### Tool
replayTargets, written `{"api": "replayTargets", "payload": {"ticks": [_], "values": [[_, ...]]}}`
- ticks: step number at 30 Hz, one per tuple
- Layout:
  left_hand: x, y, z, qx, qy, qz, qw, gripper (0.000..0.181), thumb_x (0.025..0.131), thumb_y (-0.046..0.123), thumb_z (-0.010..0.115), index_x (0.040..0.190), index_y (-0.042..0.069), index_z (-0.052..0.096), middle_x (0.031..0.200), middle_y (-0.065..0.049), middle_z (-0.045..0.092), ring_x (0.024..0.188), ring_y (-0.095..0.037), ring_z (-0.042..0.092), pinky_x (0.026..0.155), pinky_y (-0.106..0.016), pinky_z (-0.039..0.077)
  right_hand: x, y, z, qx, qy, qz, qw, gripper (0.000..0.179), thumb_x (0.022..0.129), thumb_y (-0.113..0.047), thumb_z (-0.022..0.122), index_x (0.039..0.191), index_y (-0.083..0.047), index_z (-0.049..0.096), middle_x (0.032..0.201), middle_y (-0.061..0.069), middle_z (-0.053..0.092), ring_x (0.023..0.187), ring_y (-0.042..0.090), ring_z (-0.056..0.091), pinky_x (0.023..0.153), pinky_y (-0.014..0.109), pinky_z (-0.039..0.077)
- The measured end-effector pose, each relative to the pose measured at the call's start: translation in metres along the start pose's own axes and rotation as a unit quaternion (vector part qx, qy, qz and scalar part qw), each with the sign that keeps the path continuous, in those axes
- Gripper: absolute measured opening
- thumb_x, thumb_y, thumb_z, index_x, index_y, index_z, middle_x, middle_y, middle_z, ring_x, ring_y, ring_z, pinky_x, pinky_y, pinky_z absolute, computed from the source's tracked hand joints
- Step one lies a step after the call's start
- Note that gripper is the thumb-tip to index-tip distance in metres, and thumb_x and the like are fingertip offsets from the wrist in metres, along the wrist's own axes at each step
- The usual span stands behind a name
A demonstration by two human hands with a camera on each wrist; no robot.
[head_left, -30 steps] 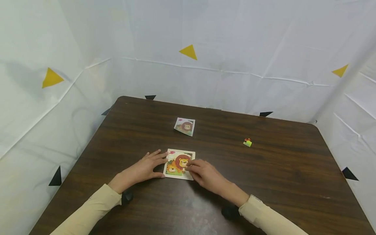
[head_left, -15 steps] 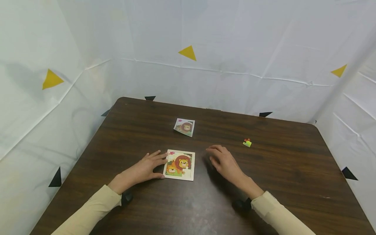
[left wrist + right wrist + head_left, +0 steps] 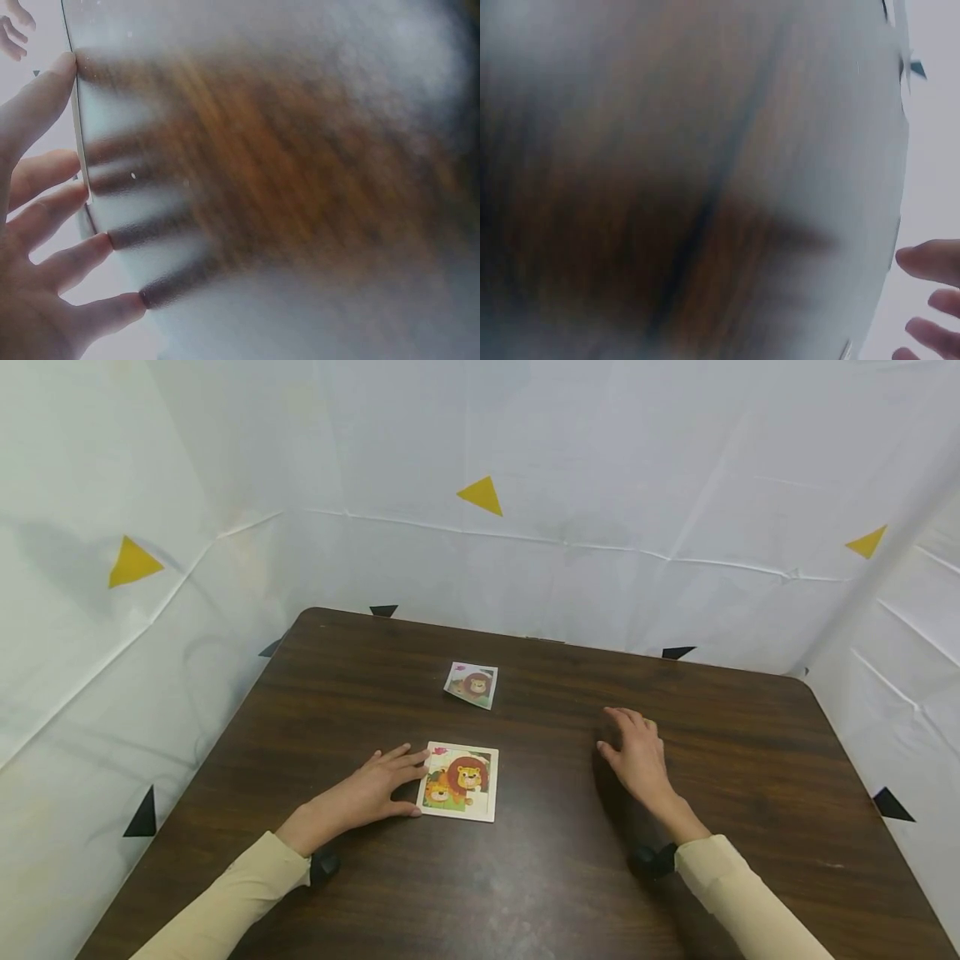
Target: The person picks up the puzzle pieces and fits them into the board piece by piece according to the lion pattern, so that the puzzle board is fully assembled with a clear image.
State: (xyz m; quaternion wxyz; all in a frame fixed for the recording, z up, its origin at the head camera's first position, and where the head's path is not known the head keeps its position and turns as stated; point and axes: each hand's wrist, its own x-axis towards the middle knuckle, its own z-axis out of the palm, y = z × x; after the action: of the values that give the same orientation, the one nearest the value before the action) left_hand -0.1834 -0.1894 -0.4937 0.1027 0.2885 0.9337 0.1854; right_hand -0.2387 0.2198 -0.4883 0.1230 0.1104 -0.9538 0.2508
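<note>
A square jigsaw puzzle board point(image 3: 487, 812) with a pale frame and a lion picture lies flat on the table. Its lower right corner is a bare pale patch. My left hand point(image 3: 372, 785) rests at the board's left side, fingers spread, fingertips and thumb right at the frame. In the left wrist view those fingers point(image 3: 52, 214) reach to the board's thin edge. Well to the right, my right hand point(image 3: 641, 764) hovers over the table with loosely bent fingers, covering the spot of the loose puzzle piece. The right wrist view has its fingertips point(image 3: 930, 262) apart, nothing seen between them.
Beyond the board lies a printed card point(image 3: 474, 685) of the same lion picture, one edge curling up. The dark wooden table point(image 3: 555, 877) ends at white sheet walls point(image 3: 585, 460) at the back and sides.
My right hand has left the puzzle board's lower right part and moved right to where the loose green and red puzzle piece lay, now hidden. My left hand and the board stay put.
</note>
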Motion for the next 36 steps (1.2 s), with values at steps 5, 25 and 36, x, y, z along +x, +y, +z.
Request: {"api": "replayTargets", "payload": {"ticks": [5,25,36], "values": [[0.0,0.0,0.0,0.002,0.0,0.0,1.0,0.065,0.083,0.04,0.074,0.136,0.008,0.055,0.153,-0.008,0.036,0.142,-0.038,0.026,0.105,-0.067,0.024,0.005,0.015,-0.012,0.023,-0.012,0.073,0.997,0.063,0.084,-0.008,0.073,0.138,0.004,0.043,0.136,0.031,0.041,0.119,0.052,0.035,0.088,0.065,0.035],[-0.001,0.0,-0.001,-0.005,0.002,0.003,1.0,0.064,0.083,0.039,0.074,0.136,0.008,0.055,0.153,-0.008,0.036,0.142,-0.037,0.025,0.105,-0.067,0.023,0.016,0.039,-0.014,0.011,-0.051,0.073,0.9959,0.065,0.088,-0.007,0.068,0.142,0.008,0.036,0.126,0.034,0.053,0.114,0.057,0.043,0.095,0.066,0.034],[-0.001,0.001,-0.002,-0.007,0.003,0.009,0.9999,0.063,0.084,0.038,0.074,0.135,0.006,0.055,0.153,-0.009,0.036,0.141,-0.039,0.026,0.104,-0.069,0.024,0.017,0.036,-0.015,0.004,-0.06,0.07,0.9957,0.054,0.09,-0.006,0.067,0.138,0.003,0.045,0.129,0.034,0.049,0.115,0.053,0.043,0.086,0.065,0.04]]}}
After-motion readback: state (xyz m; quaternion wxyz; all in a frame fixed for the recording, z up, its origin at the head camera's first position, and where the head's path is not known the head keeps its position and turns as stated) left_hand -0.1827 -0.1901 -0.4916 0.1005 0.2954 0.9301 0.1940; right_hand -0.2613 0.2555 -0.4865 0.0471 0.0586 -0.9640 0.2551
